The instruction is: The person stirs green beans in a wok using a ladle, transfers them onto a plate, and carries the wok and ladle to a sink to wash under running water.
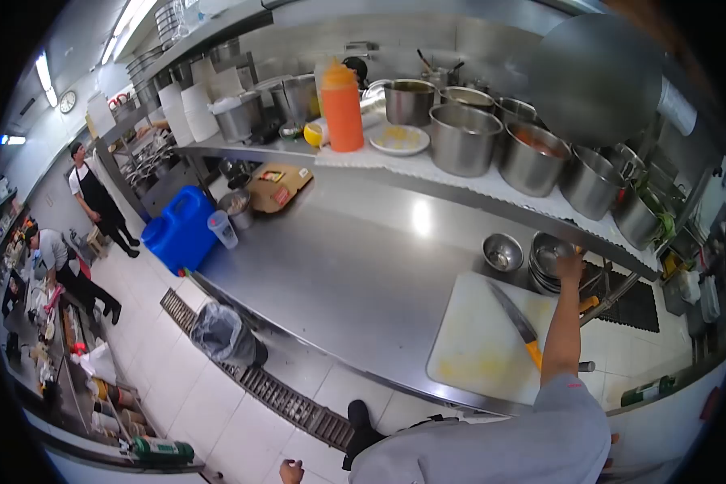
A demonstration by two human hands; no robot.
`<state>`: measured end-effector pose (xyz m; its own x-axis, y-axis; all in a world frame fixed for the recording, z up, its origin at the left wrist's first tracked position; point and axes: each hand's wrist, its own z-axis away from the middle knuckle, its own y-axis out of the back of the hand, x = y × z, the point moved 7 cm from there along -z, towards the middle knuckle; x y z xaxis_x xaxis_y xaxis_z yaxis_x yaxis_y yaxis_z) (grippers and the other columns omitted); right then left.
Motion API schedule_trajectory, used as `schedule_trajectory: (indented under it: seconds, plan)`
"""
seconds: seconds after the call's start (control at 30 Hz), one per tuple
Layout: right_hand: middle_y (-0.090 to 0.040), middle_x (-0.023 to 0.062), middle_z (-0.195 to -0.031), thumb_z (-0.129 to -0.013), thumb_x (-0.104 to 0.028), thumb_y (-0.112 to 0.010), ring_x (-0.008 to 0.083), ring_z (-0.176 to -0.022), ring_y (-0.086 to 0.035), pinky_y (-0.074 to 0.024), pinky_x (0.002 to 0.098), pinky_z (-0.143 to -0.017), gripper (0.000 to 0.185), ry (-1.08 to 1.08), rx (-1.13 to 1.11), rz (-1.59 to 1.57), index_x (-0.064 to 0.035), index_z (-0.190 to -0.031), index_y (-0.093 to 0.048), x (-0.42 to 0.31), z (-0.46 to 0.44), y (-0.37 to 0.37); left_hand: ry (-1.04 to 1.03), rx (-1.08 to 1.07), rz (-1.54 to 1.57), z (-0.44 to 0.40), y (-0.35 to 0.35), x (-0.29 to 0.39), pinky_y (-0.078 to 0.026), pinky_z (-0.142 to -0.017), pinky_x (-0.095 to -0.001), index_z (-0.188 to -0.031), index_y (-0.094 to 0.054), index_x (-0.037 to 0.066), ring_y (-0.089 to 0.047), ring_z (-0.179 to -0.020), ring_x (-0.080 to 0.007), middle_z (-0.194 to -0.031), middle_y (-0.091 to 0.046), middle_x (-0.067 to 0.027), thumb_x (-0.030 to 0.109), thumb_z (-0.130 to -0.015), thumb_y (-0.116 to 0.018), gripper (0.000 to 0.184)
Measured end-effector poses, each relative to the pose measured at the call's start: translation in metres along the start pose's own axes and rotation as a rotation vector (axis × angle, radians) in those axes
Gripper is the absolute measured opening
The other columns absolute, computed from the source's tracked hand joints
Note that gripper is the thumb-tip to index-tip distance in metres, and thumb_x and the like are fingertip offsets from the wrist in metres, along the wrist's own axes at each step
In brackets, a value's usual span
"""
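My right hand [571, 268] is at the right end of the steel table, closed on the rim of the top metal bowl [550, 252] of a nested stack. Just left of the stack sits a single metal bowl [502, 253] with a little something inside, too small to name. Below them lies a white cutting board [468, 335] with yellow stains. A knife [515, 315] with a yellow handle rests on it, close to my right forearm. My left hand [291, 471] hangs low at the bottom edge, away from the table, its fingers curled and nothing visible in them.
Above the steel table [363, 266], a shelf holds several steel pots [465, 139], an orange squeeze bottle [343, 109] and a plate [399, 140]. A blue jug [181, 230] and cardboard box [278, 189] stand left. A bin [222, 331] is on the floor; two people are far left.
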<state>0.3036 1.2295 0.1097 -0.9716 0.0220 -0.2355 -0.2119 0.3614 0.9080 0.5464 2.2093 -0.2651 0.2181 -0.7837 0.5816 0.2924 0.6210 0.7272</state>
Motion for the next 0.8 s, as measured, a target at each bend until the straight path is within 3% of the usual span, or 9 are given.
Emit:
schedule_trajectory:
  seconds: [0.07, 0.27, 0.33, 0.37, 0.43, 0.5, 0.63, 0.7, 0.8]
  plan:
    - [-0.055, 0.0239, -0.113, -0.078, -0.021, -0.058, 0.0385, -0.109, -0.051, -0.0414, 0.0437, -0.095, 0.046, 0.497, 0.131, -0.067, -0.0022, -0.12, -0.052, -0.029, 0.005, -0.013, 0.071, -0.023, 0.115, -0.051, 0.011, 0.031, -0.05, -0.048, -0.0356, -0.092, -0.06, -0.005, -0.062, -0.049, -0.0229, -0.06, -0.062, -0.0169, 0.02, -0.074, -0.068, 0.032]
    - [-0.058, 0.0236, -0.102, -0.067, 0.003, -0.055, 0.0399, -0.099, -0.054, -0.0446, 0.0433, -0.086, 0.045, 0.629, 0.017, -0.378, 0.0009, -0.112, -0.058, -0.133, 0.136, 0.075, -0.061, -0.213, 0.195, -0.148, -0.005, 0.095, -0.055, -0.049, -0.0337, -0.099, -0.06, -0.008, -0.066, -0.059, -0.0256, -0.076, -0.065, -0.0194, 0.004, -0.071, -0.069, 0.032]
    - [-0.061, 0.0201, -0.099, -0.068, 0.001, -0.06, 0.0356, -0.093, -0.058, -0.0458, 0.0403, -0.083, 0.048, 0.69, -0.216, -0.374, -0.0009, -0.116, -0.056, -0.161, 0.179, 0.082, 0.113, -0.309, 0.054, -0.144, -0.007, 0.105, -0.053, -0.074, -0.0404, -0.098, -0.066, 0.004, -0.066, -0.085, -0.0315, -0.089, -0.067, -0.0196, 0.017, -0.064, -0.072, 0.037]
    - [-0.061, 0.0201, -0.099, -0.068, 0.001, -0.06, 0.0356, -0.093, -0.058, -0.0458, 0.0403, -0.083, 0.048, 0.703, -0.239, -0.355, -0.0009, -0.116, -0.056, -0.169, 0.202, 0.092, -0.068, -0.342, -0.149, -0.162, -0.028, 0.095, -0.051, -0.08, -0.0406, -0.097, -0.066, 0.003, -0.064, -0.093, -0.0326, -0.094, -0.068, -0.0164, 0.023, -0.064, -0.072, 0.038]
    - [-0.063, 0.0144, -0.092, -0.069, -0.003, -0.068, 0.0265, -0.076, -0.061, -0.0481, 0.0355, -0.071, 0.056, 0.913, -0.698, -0.379, -0.0045, -0.123, -0.053, -0.195, 0.269, 0.091, -0.124, -0.461, -0.148, -0.17, -0.067, 0.056, -0.052, -0.076, -0.0398, -0.093, -0.066, -0.001, -0.066, -0.086, -0.0282, -0.093, -0.068, -0.0152, 0.027, -0.067, -0.074, 0.039]
    - [-0.063, 0.0134, -0.093, -0.07, -0.006, -0.07, 0.0244, -0.073, -0.06, -0.0484, 0.0343, -0.069, 0.059, 0.895, -0.855, -0.382, -0.0049, -0.125, -0.051, -0.196, 0.308, 0.08, 0.154, -0.71, -0.086, -0.141, -0.064, 0.064, -0.045, -0.042, -0.0294, -0.104, -0.058, -0.002, -0.063, -0.054, -0.0192, -0.066, -0.065, -0.0108, 0.011, -0.076, -0.071, 0.034]
    - [-0.063, 0.0121, -0.093, -0.073, -0.01, -0.072, 0.0228, -0.07, -0.061, -0.0495, 0.0326, -0.065, 0.062, 0.83, -1.013, -0.399, -0.0061, -0.13, -0.049, -0.193, 0.374, 0.07, 0.172, -0.728, -0.013, -0.13, -0.068, 0.044, -0.045, -0.042, -0.029, -0.109, -0.056, -0.003, -0.067, -0.061, -0.0226, -0.072, -0.066, -0.0119, 0.011, -0.078, -0.071, 0.037]
    - [-0.063, 0.0126, -0.094, -0.073, -0.01, -0.071, 0.0234, -0.072, -0.061, -0.0497, 0.0326, -0.066, 0.061, 0.863, -1.01, -0.38, -0.0061, -0.13, -0.049, -0.195, 0.415, 0.073, -0.161, -0.921, -0.333, -0.133, -0.079, 0.033, -0.047, -0.043, -0.0299, -0.112, -0.054, -0.003, -0.069, -0.067, -0.0257, -0.078, -0.068, -0.0134, 0.008, -0.08, -0.069, 0.038]
    - [-0.062, 0.0159, -0.101, -0.075, -0.006, -0.066, 0.0284, -0.081, -0.062, -0.05, 0.0351, -0.073, 0.057, 0.987, -1.149, -0.455, -0.0066, -0.129, -0.049, -0.215, 0.496, 0.096, 0.123, -0.758, -0.009, -0.153, -0.066, -0.004, -0.047, -0.042, -0.0319, -0.114, -0.052, -0.004, -0.069, -0.067, -0.0249, -0.082, -0.069, -0.0149, 0.003, -0.079, -0.067, 0.038]
